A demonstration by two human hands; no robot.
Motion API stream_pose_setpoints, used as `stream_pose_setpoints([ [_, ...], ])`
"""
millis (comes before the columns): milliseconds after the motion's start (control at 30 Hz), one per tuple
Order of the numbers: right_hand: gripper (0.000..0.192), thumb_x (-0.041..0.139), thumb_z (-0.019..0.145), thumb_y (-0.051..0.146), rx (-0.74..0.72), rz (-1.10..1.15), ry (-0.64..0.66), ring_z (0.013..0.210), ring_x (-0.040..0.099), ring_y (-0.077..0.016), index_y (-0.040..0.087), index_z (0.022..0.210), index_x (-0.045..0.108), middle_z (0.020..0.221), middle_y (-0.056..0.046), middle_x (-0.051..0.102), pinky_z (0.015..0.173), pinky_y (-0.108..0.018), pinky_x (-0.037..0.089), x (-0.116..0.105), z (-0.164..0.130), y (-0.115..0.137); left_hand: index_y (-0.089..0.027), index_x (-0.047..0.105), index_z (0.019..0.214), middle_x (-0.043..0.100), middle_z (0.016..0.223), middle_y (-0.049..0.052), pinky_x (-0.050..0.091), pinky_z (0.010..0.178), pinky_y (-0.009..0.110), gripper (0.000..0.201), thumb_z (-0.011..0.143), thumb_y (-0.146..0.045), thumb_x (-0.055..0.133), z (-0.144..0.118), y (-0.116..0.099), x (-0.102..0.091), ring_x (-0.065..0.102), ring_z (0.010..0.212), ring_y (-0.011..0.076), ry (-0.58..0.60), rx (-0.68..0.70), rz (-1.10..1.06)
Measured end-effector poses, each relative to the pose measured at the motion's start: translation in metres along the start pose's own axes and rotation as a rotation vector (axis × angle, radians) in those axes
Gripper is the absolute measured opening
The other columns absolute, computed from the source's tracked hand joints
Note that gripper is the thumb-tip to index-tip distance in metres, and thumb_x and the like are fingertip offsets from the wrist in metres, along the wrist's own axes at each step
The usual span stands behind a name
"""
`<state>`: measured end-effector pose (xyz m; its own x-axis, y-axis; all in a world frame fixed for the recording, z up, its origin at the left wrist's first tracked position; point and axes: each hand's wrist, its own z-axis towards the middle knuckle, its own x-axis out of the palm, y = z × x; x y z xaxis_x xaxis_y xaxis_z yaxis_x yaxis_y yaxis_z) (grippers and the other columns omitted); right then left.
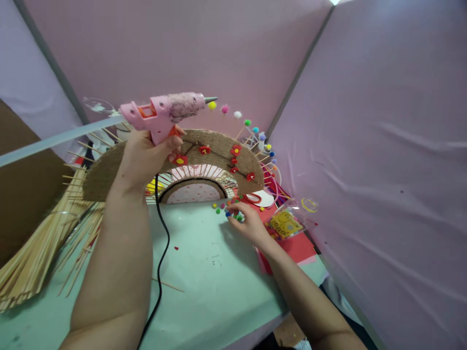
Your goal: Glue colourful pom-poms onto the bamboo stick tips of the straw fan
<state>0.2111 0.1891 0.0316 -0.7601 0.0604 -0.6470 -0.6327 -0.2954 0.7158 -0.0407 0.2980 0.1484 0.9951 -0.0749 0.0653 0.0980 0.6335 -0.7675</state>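
The left hand was raised in the upper left of the frame, fingers wrapped around the grip of a pink glue gun, one finger at its orange trigger. The gun pointed to the right, its metal nozzle just short of a yellow pompom on a stick tip. A clear glue stick jutted from the gun's back toward the left edge, and the black cord hung down across the pale green counter.

Behind the gun stood a twine-covered arch, upright at the middle of the frame, studded with red felt flowers and ringed by skewers tipped with coloured pompoms. A bundle of bamboo skewers lay fanned at the lower left.

The right hand rested low on the counter, just right of centre, fingertips pinched among a scatter of small loose pompoms at the foot of the arch; whether it had one gripped I cannot tell. To its right lay a clear packet with a yellow label on red paper.
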Motion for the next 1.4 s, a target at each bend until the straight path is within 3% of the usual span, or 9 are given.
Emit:
stream_pose_setpoints([
  [200,0.021,0.071,0.076,0.034,0.193,0.77,-0.094,0.066,0.056,-0.0128,0.023,0.094,0.07,0.074,0.001,0.064,0.063,-0.026,0.046,-0.02,0.023,0.042,-0.016,0.064,0.077,0.052,0.054,-0.003,0.032,0.046,0.023,0.004,0.075,-0.018,0.068,-0.001,-0.005,0.0,0.043,0.046,0.0078,-0.011,-0.09,-0.007],
  [333,0.024,0.077,0.07,0.035,0.08,0.983,-0.209,0.066,0.058,-0.0113,0.024,0.089,0.07,0.073,0.002,0.064,0.063,-0.025,0.049,-0.029,0.051,0.071,-0.015,0.064,0.074,0.053,0.057,-0.003,0.036,0.048,0.022,0.012,0.072,-0.026,0.07,-0.002,-0.012,-0.001,0.046,0.049,0.0085,-0.022,-0.158,0.047],
  [467,0.018,0.077,0.074,0.032,-0.13,0.865,-0.353,0.067,0.06,-0.0099,0.023,0.088,0.069,0.077,0.002,0.066,0.066,-0.025,0.052,-0.036,0.078,0.101,-0.015,0.063,0.08,0.052,0.056,-0.004,0.039,0.046,0.021,0.018,0.069,-0.028,0.07,-0.004,-0.019,-0.003,0.047,0.048,0.0089,-0.009,-0.245,0.044],
  [667,0.014,0.072,0.076,0.028,-0.387,0.635,-0.528,0.083,0.069,-0.0155,0.022,0.088,0.066,0.089,-0.002,0.072,0.08,-0.032,0.058,-0.043,0.119,0.137,-0.015,0.062,0.086,0.049,0.057,-0.006,0.038,0.045,0.02,0.026,0.069,-0.031,0.072,-0.004,-0.013,-0.007,0.044,0.047,0.0079,0.043,-0.251,-0.037],
  [800,0.013,0.069,0.079,0.025,-0.432,0.575,-0.493,0.086,0.069,-0.0164,0.021,0.091,0.067,0.09,-0.003,0.072,0.083,-0.033,0.058,-0.046,0.135,0.142,-0.015,0.061,0.088,0.051,0.061,-0.005,0.041,0.047,0.021,0.027,0.071,-0.033,0.073,-0.003,-0.009,-0.009,0.045,0.05,0.0077,0.065,-0.256,-0.051],
  [1000,0.013,0.064,0.083,0.021,-0.506,0.375,-0.586,0.092,0.065,-0.016,0.023,0.093,0.072,0.098,-0.005,0.067,0.084,-0.033,0.054,-0.049,0.139,0.138,-0.014,0.062,0.087,0.05,0.059,-0.005,0.038,0.048,0.021,0.027,0.071,-0.033,0.072,-0.003,-0.013,-0.009,0.042,0.049,0.0076,0.072,-0.24,-0.037],
  [1200,0.037,0.067,0.079,0.02,-0.47,0.459,-0.561,0.085,0.065,-0.0146,0.024,0.115,0.058,0.092,-0.001,0.066,0.079,-0.032,0.055,-0.047,0.146,0.136,-0.014,0.061,0.088,0.048,0.062,-0.005,0.037,0.047,0.02,0.029,0.07,-0.034,0.073,-0.003,-0.015,-0.009,0.042,0.05,0.0072,0.067,-0.267,-0.037],
  [1400,0.033,0.064,0.08,0.018,-0.508,0.333,-0.606,0.082,0.064,-0.0135,0.024,0.112,0.056,0.091,-0.001,0.066,0.078,-0.031,0.055,-0.046,0.148,0.14,-0.015,0.061,0.09,0.05,0.064,-0.004,0.037,0.046,0.021,0.031,0.071,-0.038,0.072,-0.004,-0.012,-0.01,0.043,0.051,0.0081,0.09,-0.294,-0.035],
])
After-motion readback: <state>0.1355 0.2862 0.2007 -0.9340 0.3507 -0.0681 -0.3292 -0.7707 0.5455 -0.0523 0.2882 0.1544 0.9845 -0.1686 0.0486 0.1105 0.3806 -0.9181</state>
